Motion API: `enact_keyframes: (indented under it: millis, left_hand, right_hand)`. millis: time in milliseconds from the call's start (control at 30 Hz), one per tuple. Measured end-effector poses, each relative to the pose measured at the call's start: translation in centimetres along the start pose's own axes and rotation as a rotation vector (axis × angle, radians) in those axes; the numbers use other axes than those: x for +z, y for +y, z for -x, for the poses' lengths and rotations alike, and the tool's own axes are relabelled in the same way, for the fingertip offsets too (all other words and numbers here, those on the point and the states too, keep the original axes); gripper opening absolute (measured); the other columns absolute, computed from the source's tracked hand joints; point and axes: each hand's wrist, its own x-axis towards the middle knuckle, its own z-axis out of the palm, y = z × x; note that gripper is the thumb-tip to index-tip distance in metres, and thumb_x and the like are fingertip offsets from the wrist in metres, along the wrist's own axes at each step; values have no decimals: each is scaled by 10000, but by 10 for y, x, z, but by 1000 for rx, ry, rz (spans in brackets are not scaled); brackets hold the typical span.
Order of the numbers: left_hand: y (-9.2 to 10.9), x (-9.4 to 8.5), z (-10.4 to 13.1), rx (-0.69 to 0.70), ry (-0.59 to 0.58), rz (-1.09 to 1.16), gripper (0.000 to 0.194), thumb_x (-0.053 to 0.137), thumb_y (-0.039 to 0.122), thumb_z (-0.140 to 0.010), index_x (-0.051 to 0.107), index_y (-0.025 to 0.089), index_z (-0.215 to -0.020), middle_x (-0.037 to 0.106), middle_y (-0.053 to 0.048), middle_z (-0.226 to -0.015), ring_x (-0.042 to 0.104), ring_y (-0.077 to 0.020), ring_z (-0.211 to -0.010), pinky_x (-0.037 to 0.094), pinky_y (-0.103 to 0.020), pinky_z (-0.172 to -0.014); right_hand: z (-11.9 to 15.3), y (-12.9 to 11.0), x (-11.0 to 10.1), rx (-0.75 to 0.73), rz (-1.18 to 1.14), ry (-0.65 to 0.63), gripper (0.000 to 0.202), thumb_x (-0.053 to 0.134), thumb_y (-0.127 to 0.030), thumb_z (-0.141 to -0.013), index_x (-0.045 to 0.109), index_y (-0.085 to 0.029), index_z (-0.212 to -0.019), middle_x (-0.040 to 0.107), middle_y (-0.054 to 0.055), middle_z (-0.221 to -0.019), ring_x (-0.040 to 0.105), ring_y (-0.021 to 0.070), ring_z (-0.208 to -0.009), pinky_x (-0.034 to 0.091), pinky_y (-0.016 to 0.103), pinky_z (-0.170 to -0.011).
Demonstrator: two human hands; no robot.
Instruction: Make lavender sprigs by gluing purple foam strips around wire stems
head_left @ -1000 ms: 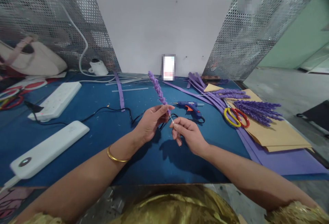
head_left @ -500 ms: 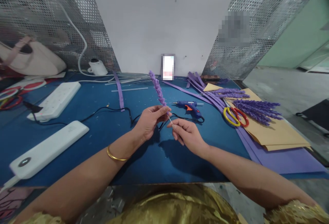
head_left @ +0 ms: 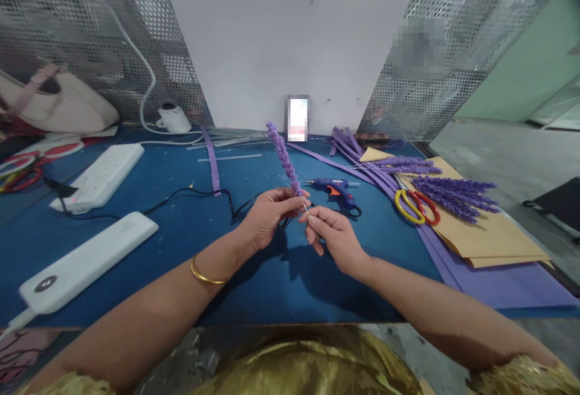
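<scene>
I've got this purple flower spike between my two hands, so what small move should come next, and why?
Perhaps twirl the wire stem slightly with your right hand while your left hand steadies the purple flower spike: left fingers pinch its base, right fingertips grip the bare wire just below. Whether the base is fully wrapped is hidden by the fingers.

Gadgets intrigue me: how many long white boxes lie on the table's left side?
2: a power strip farther back, and a box with rounded corners nearer the front. None looks hidden.
</scene>
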Motion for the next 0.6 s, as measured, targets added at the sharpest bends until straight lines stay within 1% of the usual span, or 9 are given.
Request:
enact_keyframes:
  millis: [133, 233, 333, 433, 600]
  left_hand:
    - [0, -1, -1, 11, 44, 6, 224, 898, 286, -599, 791, 176, -762, 737, -36, -767, 579, -119, -660, 448, -269, -680]
    - [0, -1, -1, 14, 72, -10, 248, 902, 289, -592, 800, 176, -788, 725, -28, -741, 570, -117, -666, 440, -264, -680]
    - [0, 0, 0, 12, 46, -41, 263, 906, 295, -593, 804, 173, -803, 729, -32, -767, 578, -118, -687, 434, -257, -681]
    - [-1, 1, 1, 13, 17, -25, 267, 895, 328, -614, 805, 172, -812, 736, -42, -770, 581, -120, -675, 441, -266, -689]
    - [-1, 1, 1, 13, 38, -20, 257, 896, 321, -604, 808, 174, -795, 733, -40, -745, 575, -117, -663, 441, -264, -687]
  right_hand:
    - [-1, 1, 0, 13, 34, -17, 286, 649, -463, -876, 648, -180, -913, 637, -40, -608, 505, 71, -400, 399, 214, -428]
    - [-1, 1, -1, 22, 42, -30, 276, 662, -453, -865, 639, -178, -880, 644, -37, -611, 530, 74, -405, 400, 212, -436]
    - [0, 0, -1, 12, 30, -22, 262, 656, -438, -876, 631, -178, -853, 644, -38, -609, 536, 73, -403, 396, 210, -438]
    - [0, 0, -1, 7, 16, -14, 253, 656, -428, -879, 626, -180, -843, 641, -41, -606, 532, 71, -400, 400, 209, -438]
    - [-1, 3, -1, 17, 23, -19, 247, 656, -424, -878, 636, -178, -874, 651, -36, -616, 538, 70, -406, 403, 205, -437]
